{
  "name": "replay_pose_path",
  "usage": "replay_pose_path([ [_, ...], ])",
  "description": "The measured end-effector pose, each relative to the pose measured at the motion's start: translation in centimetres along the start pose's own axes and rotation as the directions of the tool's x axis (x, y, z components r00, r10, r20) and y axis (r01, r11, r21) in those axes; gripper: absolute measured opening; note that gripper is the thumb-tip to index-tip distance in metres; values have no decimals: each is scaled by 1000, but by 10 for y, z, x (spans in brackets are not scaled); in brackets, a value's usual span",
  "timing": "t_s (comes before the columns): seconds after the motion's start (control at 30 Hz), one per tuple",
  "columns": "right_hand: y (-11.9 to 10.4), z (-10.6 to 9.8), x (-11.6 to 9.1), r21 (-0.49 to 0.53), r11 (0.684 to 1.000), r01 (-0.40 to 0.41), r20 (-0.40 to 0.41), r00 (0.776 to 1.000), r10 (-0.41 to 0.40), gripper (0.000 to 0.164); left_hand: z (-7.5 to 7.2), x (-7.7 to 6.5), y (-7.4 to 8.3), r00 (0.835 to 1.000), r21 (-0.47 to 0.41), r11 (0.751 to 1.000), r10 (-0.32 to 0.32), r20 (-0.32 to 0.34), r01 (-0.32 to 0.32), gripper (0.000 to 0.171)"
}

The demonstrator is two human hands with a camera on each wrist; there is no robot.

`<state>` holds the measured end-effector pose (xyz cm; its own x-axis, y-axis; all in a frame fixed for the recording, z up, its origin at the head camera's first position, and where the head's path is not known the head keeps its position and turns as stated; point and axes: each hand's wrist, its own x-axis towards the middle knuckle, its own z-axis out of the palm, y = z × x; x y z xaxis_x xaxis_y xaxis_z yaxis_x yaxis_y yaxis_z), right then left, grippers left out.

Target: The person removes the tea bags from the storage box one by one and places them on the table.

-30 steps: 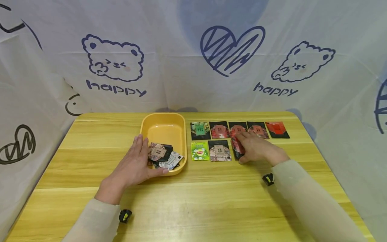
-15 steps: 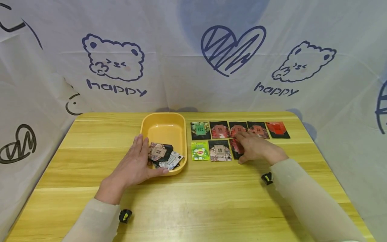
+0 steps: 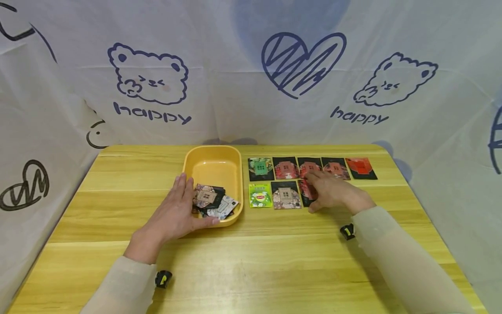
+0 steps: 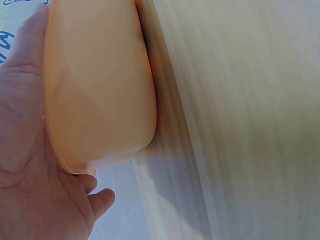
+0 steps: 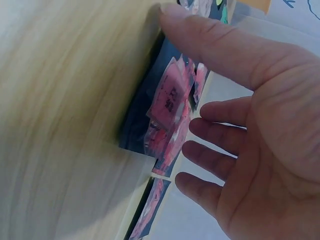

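In the head view my left hand (image 3: 172, 213) rests against the left side of a yellow plastic tray (image 3: 237, 174), fingers straight, thumb at its front rim. The left wrist view has the palm along the wall of the tray (image 4: 100, 85). My right hand (image 3: 333, 192) is over a red-and-black tea sachet (image 3: 307, 192) in the front row and partly covers it. In the right wrist view, the fingers of the right hand (image 5: 270, 110) are loosely bent and spread, with the thumb tip by a corner of the sachet (image 5: 167, 102).
Several sachets lie in the tray, a brown-and-black one (image 3: 205, 196) on top. Several more form a back row, from a green one (image 3: 260, 168) to a red one (image 3: 361, 168). A bright green sachet (image 3: 260, 195) and a beige-and-black one (image 3: 286, 195) share the front row.
The red-and-black sachet under my right hand has shifted slightly left and now lies flat beside the beige-and-black one. My left hand stays at the tray.
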<state>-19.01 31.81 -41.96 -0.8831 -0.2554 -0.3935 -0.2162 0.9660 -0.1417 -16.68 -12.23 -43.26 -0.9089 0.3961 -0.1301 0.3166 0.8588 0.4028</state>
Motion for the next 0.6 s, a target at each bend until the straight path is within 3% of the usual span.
replay_pose_path([
  [0.2,-8,-5,0,23,999,24,-84,996,-22,105,0,0,0,1000,-6,1000,-3,-1,3,149],
  [0.4,-29,-9,6,-6,1000,18,-190,982,-19,91,0,0,-1,1000,-9,1000,-3,1,3,148],
  [0.6,-58,-16,15,-65,994,93,-253,962,-107,85,0,0,0,1000,-11,1000,-4,6,4,147],
])
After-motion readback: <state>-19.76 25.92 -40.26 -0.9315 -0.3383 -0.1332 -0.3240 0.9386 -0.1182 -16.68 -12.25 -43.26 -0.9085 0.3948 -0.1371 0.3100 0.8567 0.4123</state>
